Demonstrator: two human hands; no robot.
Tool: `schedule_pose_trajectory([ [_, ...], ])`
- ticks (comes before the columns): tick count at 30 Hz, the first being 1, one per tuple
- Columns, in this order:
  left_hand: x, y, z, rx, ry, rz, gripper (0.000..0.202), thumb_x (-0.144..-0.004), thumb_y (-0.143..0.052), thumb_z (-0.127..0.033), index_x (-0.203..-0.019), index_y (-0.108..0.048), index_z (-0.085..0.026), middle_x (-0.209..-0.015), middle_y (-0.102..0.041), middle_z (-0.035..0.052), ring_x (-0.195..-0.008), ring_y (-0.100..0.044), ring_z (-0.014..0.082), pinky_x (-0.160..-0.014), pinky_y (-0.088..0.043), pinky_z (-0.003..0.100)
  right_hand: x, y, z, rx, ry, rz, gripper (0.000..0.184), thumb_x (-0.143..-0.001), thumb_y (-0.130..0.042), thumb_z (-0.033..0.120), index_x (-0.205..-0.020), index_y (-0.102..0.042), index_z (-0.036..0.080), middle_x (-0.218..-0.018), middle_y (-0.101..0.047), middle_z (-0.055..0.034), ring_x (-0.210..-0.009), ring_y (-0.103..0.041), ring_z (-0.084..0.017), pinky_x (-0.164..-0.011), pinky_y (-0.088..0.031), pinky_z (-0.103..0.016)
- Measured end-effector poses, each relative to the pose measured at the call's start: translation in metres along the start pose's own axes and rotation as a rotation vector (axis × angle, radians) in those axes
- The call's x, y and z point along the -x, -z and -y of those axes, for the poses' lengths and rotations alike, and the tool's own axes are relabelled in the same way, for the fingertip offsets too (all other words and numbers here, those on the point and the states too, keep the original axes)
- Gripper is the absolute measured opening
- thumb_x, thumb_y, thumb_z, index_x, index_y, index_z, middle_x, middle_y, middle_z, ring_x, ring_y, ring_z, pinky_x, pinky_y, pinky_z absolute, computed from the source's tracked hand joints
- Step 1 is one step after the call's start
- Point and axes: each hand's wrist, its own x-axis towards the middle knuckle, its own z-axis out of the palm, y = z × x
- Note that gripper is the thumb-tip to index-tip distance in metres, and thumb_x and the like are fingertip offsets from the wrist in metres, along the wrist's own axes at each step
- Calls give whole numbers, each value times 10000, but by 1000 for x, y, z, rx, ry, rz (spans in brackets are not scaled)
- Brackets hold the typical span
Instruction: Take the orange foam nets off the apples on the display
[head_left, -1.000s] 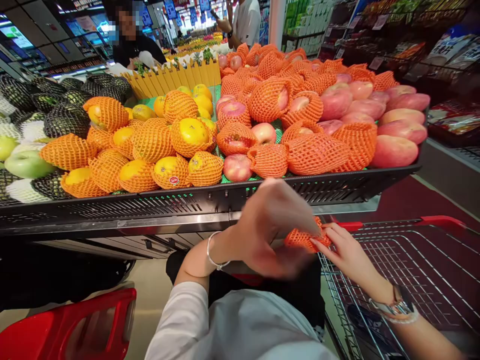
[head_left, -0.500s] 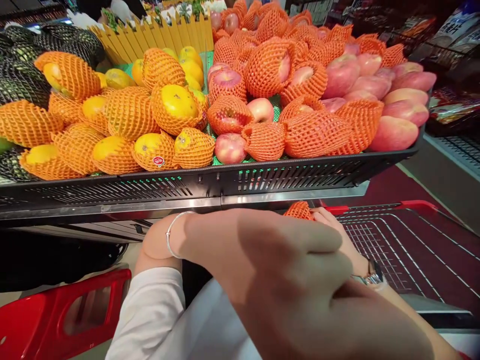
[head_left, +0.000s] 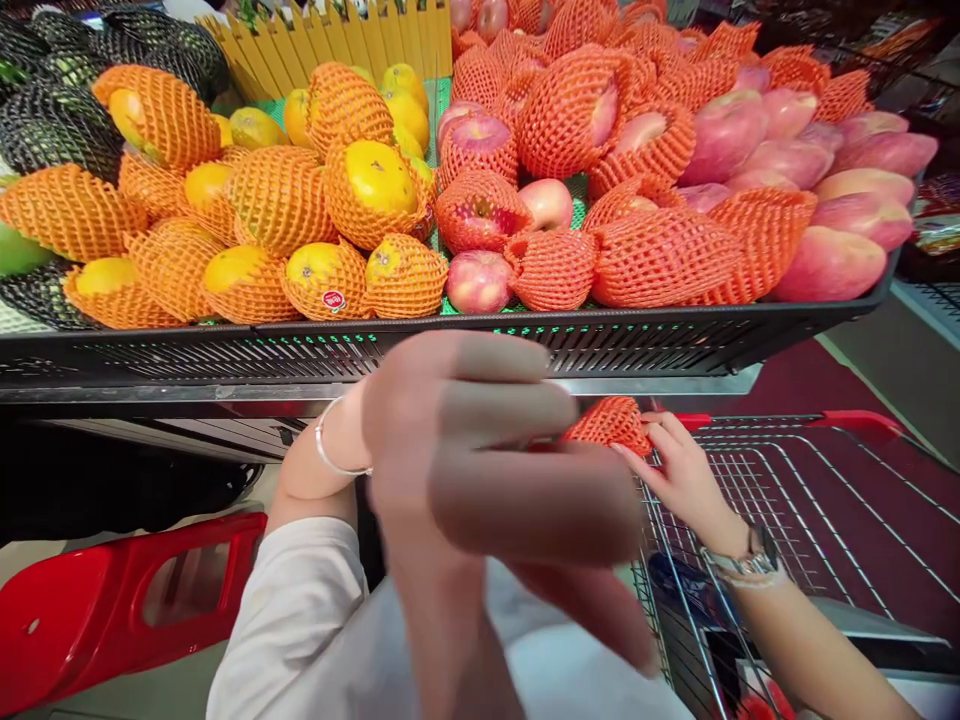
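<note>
My right hand (head_left: 671, 455), with a watch on its wrist, pinches the end of a red-orange foam fruit net (head_left: 611, 425). Whether a fruit sits inside cannot be made out. My left forearm, with a white sleeve and a silver bracelet, reaches forward. Only the wrist of my left hand (head_left: 351, 425) shows, its fingers hidden behind another person's hand (head_left: 480, 450). That hand is large, blurred and close to the camera, fingers bent. Beyond it stands a black display tray (head_left: 660, 335) of netted apples (head_left: 555, 270) and yellow-orange fruit (head_left: 322, 275).
A wire shopping cart (head_left: 739, 480) with red trim stands at the right, below the tray. A red plastic seat (head_left: 60, 620) is at lower left. Dark-netted green fruit (head_left: 67, 120) lies at upper left, beside a yellow picket fence (head_left: 337, 45).
The large foreground hand has moved left and turned, uncovering more of my right hand, the foam net and the cart. The view has shifted slightly.
</note>
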Motion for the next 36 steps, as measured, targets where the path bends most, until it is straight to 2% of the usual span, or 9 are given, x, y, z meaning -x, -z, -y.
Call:
schedule_pose_trajectory([
  [3, 2, 0, 28, -44, -113, -8, 298, -896, -472, -428, -677, -537, -236, -529, -502, 0, -510, -440, 137, -514, -380, 300, -4, 8, 11, -34, 76, -188, 118, -882, -597, 275, -883, -533, 176, -976, -516, -106, -906, -549, -226, -781, -489, -358],
  [6, 12, -31, 57, 92, -359, 82, 270, -899, -460, -373, -724, -576, -204, -524, -535, -14, -462, -422, 108, -476, -313, 257, -14, 22, 27, -84, 94, -351, 146, -857, -617, 260, -776, -535, 170, -915, -513, -97, -832, -541, -206, -692, -488, -345],
  [10, 37, -84, 67, 390, -2, 151, 244, -945, -417, -205, -790, -597, -148, -672, -609, 27, -631, -557, 108, -630, -431, 222, -37, 37, 47, -195, 193, -518, 132, -833, -623, 191, -744, -526, 183, -733, -532, -41, -705, -526, -183, -617, -455, -329],
  [14, 59, -124, 57, 608, 162, -59, 224, -951, -456, -226, -1097, -616, -172, -1043, -607, 90, -1002, -562, 169, -858, -454, 271, -54, 35, 60, -272, 157, -568, 102, -829, -629, 152, -899, -568, 195, -787, -609, -32, -728, -578, -178, -656, -480, -308],
  [18, 59, -149, 61, 734, 366, -251, 310, -929, -524, -265, -1236, -539, -226, -1139, -556, 73, -1025, -536, 161, -928, -427, 285, -54, 28, 61, -392, 118, -431, 222, -885, -589, 325, -1060, -569, 190, -941, -639, -78, -836, -615, -211, -752, -508, -330],
  [24, 59, -154, 75, 999, 689, -239, 288, -831, -602, -337, -1059, -654, -168, -1042, -667, 69, -1005, -601, 200, -929, -445, 310, -51, 26, 45, -646, 256, 67, 330, -956, -333, 246, -715, -550, 182, -686, -572, -47, -699, -565, -176, -637, -458, -294],
  [28, 68, -150, 80, 1222, 663, -123, 215, -657, -623, -346, -699, -691, -147, -733, -668, 70, -761, -627, 225, -743, -503, 336, -52, 20, 37, -672, 106, 63, 107, -856, -517, 149, -847, -623, 164, -861, -628, -61, -764, -571, -161, -678, -476, -266],
  [30, 70, -150, 81, 1255, 700, 10, 226, -648, -626, -358, -585, -652, -142, -606, -620, 60, -658, -611, 211, -641, -499, 323, -52, 19, 37, -731, 61, 99, 241, -809, -607, 146, -1047, -628, 171, -1042, -628, -83, -868, -593, -173, -721, -505, -259],
  [36, 74, -168, 68, 772, 450, 76, 224, -768, -661, -259, -956, -719, -151, -980, -713, 92, -956, -656, 235, -908, -509, 372, -51, 23, 49, -688, 216, 269, 566, -832, -646, 156, -1363, -456, 206, -1381, -468, -128, -1258, -470, -234, -1027, -434, -343],
])
